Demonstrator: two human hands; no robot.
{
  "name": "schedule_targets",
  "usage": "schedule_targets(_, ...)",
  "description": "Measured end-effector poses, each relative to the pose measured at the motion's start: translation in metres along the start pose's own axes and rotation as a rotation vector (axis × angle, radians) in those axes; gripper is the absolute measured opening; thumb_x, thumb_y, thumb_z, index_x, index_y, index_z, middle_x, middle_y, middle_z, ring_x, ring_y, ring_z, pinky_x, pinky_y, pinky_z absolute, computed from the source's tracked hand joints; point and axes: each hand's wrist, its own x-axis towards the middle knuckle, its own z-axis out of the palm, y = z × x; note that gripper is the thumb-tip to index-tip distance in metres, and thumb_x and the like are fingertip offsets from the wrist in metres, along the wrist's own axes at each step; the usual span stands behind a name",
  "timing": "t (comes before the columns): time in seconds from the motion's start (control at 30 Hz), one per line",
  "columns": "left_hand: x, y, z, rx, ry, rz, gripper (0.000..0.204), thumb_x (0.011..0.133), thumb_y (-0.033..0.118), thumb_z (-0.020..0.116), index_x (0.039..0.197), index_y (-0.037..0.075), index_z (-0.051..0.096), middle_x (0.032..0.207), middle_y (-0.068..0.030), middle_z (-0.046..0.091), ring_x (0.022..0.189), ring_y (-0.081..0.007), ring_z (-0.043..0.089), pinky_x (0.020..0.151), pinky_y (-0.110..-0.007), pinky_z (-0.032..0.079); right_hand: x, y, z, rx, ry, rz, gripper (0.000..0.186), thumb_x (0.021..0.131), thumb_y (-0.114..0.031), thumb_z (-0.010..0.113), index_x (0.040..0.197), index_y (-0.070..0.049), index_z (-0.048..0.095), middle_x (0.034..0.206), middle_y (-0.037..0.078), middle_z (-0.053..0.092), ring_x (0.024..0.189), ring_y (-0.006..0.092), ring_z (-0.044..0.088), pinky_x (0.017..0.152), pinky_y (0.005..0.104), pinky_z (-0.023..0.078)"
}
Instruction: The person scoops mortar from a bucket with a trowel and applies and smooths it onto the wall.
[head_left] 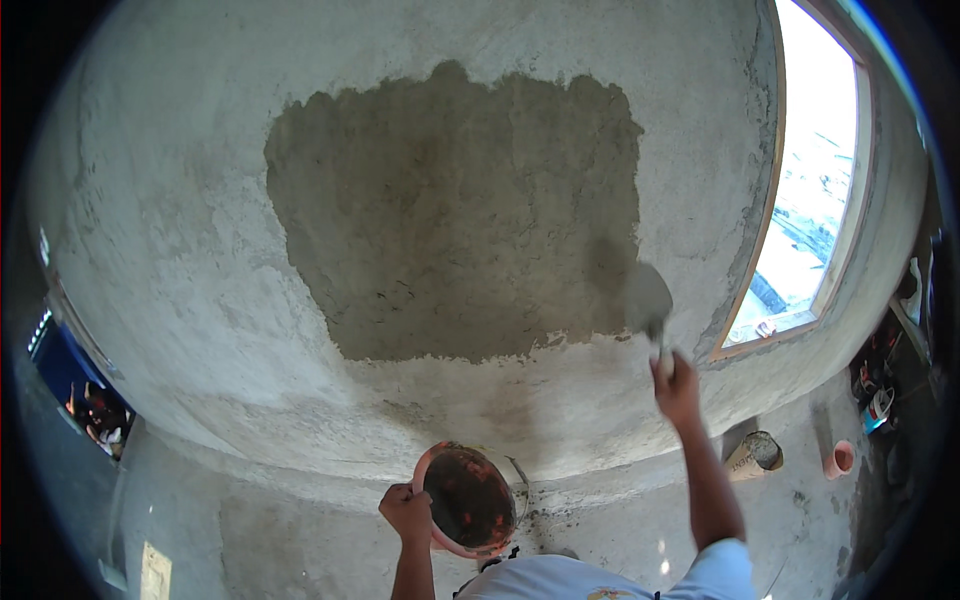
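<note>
My right hand (676, 388) is closed round the handle of a trowel (650, 297). Its grey blade is raised at the lower right edge of a dark, wet patch of plaster (460, 215) on the pale wall; whether it touches the wall I cannot tell. My left hand (408, 510) grips the left rim of an orange-red bucket (425, 470), tilted so that its inside shows. Dark grey mortar (462, 500) coats the inside and covers its bottom.
A wood-framed window opening (745, 305) is in the wall at right. On the concrete floor (270, 540) at right stand an open paper sack (752, 458) and a small orange pot (839, 460). A white and blue bucket (878, 410) sits beyond. People (100, 415) show at far left.
</note>
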Motion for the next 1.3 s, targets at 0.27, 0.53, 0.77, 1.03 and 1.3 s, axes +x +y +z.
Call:
schedule_targets(0.27, -0.024, 0.043, 0.059, -0.105, -0.095, -0.111, 0.004, 0.058, -0.008, 0.065, 0.062, -0.008, 0.064, 0.07, -0.0143, 0.067, 0.064, -0.022, 0.063, 0.06, -0.034, 0.048, -0.291, 0.076, 0.07, 0.782, -0.093, 1.323, 0.044, 0.097, -0.049, 0.063, 0.095, -0.006, 0.051, 0.076, 0.01, 0.059, 0.046, 0.0176, 0.051, 0.038, 0.0343, 0.042)
schedule_targets(0.53, -0.053, 0.102, 0.094, -0.54, -0.098, -0.374, 0.019, 0.062, -0.011, 0.063, 0.08, -0.011, 0.067, 0.074, -0.0101, 0.063, 0.07, -0.0203, 0.06, 0.066, -0.03, 0.049, -0.319, 0.095, 0.093, 1.236, -0.382, 1.576, 0.039, 0.103, -0.049, 0.051, 0.102, -0.01, 0.049, 0.094, 0.011, 0.063, 0.055, 0.0157, 0.049, 0.047, 0.029, 0.043)
schedule_targets(0.77, -0.083, 0.118, 0.099, -0.797, -0.157, -0.557, 0.026, 0.062, -0.008, 0.061, 0.087, -0.011, 0.069, 0.08, -0.0119, 0.064, 0.076, -0.0208, 0.061, 0.071, -0.029, 0.048, -0.32, 0.112, 0.114, 1.542, -0.596, 1.289, 0.031, 0.099, -0.036, 0.058, 0.12, -0.013, 0.06, 0.099, 0.004, 0.069, 0.077, 0.0183, 0.067, 0.06, 0.0301, 0.055)
schedule_targets(1.03, -0.143, 0.085, 0.077, -0.48, -0.325, -0.201, 0.02, 0.062, -0.01, 0.071, 0.074, -0.002, 0.057, 0.079, -0.0099, 0.063, 0.07, -0.0163, 0.06, 0.065, -0.031, 0.05, -0.303, 0.104, 0.083, 1.856, -0.456, 1.043, 0.049, 0.102, -0.04, 0.053, 0.143, -0.014, 0.05, 0.133, 0.008, 0.06, 0.115, 0.0239, 0.06, 0.094, 0.0382, 0.053)
schedule_targets(1.3, -0.111, 0.105, 0.05, -0.213, -0.63, -0.288, 0.032, 0.087, 0.017, 0.077, 0.095, 0.002, 0.05, 0.075, -0.0049, 0.06, 0.07, -0.0146, 0.063, 0.067, -0.03, 0.052, -0.27, 0.155, 0.076, 1.865, -0.428, 0.865, 0.054, 0.104, -0.04, 0.05, 0.15, -0.014, 0.043, 0.147, 0.008, 0.05, 0.131, 0.0245, 0.05, 0.109, 0.0426, 0.043)
